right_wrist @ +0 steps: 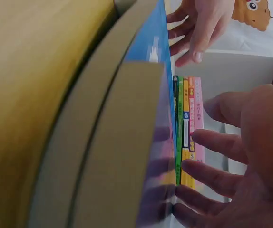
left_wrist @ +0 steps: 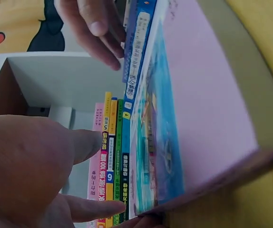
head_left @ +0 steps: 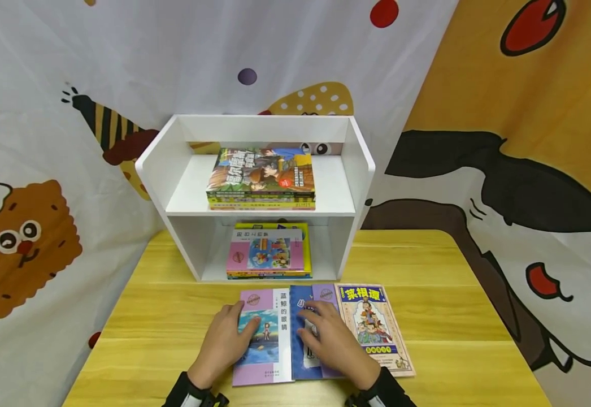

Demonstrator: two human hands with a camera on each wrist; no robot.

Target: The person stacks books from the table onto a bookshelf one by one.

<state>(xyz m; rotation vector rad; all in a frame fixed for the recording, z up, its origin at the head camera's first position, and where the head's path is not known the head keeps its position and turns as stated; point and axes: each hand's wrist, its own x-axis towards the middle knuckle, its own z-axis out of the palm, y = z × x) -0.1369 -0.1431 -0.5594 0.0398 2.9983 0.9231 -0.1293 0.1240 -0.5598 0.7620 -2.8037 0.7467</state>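
My left hand is at the left edge of a pink and white book with a blue sea picture, its thumb over the cover. In the left wrist view a fingertip reaches that book's edge. My right hand is spread over a blue and purple book, hiding much of its cover. Its fingers are apart and slightly bent in the right wrist view, with nothing gripped. A cream book with a blue and yellow title lies at the right, partly behind the right hand.
A white two-level shelf stands behind the books. Its upper level bears a stack of comic-style books; the lower one holds a stack topped by a pink book. Wooden tabletop extends to both sides, before a cartoon-printed cloth.
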